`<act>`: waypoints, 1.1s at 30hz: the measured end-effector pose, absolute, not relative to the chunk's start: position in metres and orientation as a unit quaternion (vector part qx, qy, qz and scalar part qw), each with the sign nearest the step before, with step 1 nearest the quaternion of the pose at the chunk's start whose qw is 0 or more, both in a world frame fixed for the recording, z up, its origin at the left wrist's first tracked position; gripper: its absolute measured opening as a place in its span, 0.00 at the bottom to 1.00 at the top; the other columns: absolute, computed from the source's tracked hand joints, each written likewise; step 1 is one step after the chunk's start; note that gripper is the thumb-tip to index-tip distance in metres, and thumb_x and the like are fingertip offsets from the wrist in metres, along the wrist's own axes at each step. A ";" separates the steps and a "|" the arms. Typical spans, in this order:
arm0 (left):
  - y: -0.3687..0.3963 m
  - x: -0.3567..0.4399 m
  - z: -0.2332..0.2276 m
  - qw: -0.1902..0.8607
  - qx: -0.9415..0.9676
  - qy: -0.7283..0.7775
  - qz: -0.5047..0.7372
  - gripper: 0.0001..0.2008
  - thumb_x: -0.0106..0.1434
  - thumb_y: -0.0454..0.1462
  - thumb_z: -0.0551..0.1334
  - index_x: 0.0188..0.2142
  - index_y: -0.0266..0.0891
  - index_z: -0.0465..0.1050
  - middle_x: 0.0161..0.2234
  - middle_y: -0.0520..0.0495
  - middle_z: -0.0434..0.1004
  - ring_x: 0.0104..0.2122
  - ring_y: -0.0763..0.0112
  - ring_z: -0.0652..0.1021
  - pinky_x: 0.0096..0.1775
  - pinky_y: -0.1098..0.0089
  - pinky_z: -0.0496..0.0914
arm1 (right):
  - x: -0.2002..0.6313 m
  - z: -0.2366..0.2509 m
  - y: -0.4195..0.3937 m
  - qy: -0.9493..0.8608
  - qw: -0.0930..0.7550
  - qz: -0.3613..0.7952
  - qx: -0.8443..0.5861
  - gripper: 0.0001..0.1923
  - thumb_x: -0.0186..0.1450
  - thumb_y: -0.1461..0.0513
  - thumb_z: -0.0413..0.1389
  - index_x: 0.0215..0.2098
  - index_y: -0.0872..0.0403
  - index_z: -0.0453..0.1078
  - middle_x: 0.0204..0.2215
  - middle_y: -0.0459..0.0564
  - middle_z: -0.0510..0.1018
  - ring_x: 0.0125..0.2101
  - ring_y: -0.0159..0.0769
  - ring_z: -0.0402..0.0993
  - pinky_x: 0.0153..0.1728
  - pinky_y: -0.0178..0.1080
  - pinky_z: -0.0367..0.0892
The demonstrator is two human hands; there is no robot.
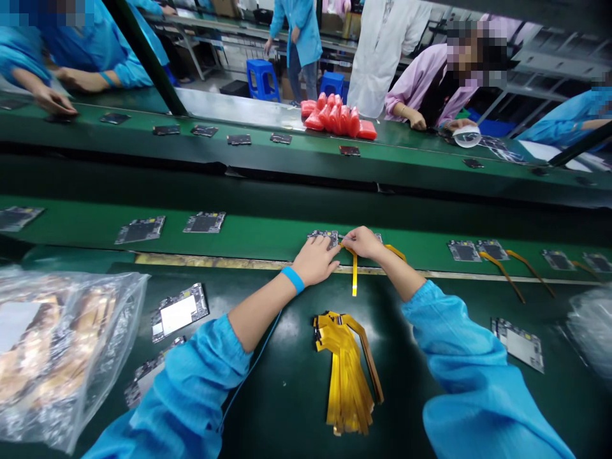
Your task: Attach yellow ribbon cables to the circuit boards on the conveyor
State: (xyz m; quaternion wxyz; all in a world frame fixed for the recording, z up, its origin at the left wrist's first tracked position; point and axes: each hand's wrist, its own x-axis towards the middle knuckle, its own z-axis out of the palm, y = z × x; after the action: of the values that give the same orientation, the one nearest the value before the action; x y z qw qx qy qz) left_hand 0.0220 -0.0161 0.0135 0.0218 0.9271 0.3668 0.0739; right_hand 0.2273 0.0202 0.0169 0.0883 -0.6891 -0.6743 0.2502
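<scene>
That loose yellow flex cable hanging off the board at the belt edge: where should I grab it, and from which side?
Probably by the free lower end of the yellow flex cable, which hangs flat over the belt edge toward the worker. Pinch its two flat faces, coming from the near side. Its upper end sits under the right hand at the circuit board, where the left hand rests.

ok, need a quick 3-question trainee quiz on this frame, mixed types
1. True or false: the left hand rests on a circuit board lying on the green belt.
2. What do the fingers of the right hand pinch? A) a red pouch B) a yellow flex strip C) a roll of tape
3. Fill in: the pile of spare yellow strips lies on the dark mat between the person's two ____.

Key: 1 true; 2 B; 3 forearms
</scene>
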 end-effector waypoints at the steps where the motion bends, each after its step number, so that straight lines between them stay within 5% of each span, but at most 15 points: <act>1: -0.018 0.027 0.014 0.013 0.927 0.369 0.070 0.23 0.73 0.47 0.58 0.62 0.40 0.72 0.54 0.34 0.74 0.53 0.48 0.72 0.54 0.53 0.64 | 0.228 0.017 0.020 -0.675 0.088 0.249 -0.689 0.10 0.66 0.59 0.61 0.32 0.53 0.84 0.24 0.45 0.81 0.27 0.33 0.73 0.26 0.33 0.57; 7: -0.024 0.045 0.016 -0.009 0.923 0.381 0.054 0.25 0.75 0.48 0.56 0.62 0.36 0.72 0.55 0.31 0.74 0.54 0.46 0.71 0.52 0.52 0.63 | 0.233 0.023 0.010 -0.685 0.078 0.210 -0.693 0.08 0.67 0.57 0.62 0.38 0.50 0.85 0.30 0.48 0.84 0.33 0.38 0.78 0.30 0.34 0.60; 14: -0.025 0.053 0.013 -0.006 0.923 0.380 0.059 0.24 0.75 0.48 0.56 0.62 0.36 0.72 0.55 0.31 0.74 0.55 0.46 0.70 0.53 0.51 0.62 | 0.240 0.032 0.000 -0.731 0.080 0.156 -0.660 0.16 0.76 0.55 0.52 0.41 0.49 0.83 0.45 0.51 0.84 0.44 0.41 0.79 0.38 0.35 0.63; 27: -0.024 0.053 0.015 -0.009 0.935 0.351 0.049 0.27 0.75 0.48 0.56 0.67 0.38 0.67 0.63 0.30 0.71 0.56 0.47 0.73 0.57 0.52 0.64 | 0.261 0.020 -0.006 -0.736 0.070 0.151 -0.657 0.07 0.72 0.57 0.58 0.42 0.47 0.80 0.41 0.47 0.85 0.43 0.42 0.79 0.37 0.37 0.63; 33: -0.020 0.034 0.014 0.062 0.942 0.312 0.105 0.21 0.75 0.43 0.57 0.64 0.40 0.71 0.63 0.37 0.72 0.61 0.54 0.72 0.61 0.57 0.65 | 0.278 0.026 -0.023 -0.716 0.200 0.195 -0.639 0.11 0.71 0.54 0.56 0.41 0.52 0.77 0.38 0.50 0.83 0.36 0.39 0.77 0.36 0.37 0.65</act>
State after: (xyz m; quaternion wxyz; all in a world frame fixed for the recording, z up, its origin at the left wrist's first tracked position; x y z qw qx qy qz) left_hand 0.0345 -0.0200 0.0137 0.0622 0.9423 0.3118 0.1048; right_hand 0.2775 -0.0234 0.0264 0.2001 -0.6392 -0.7165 0.1949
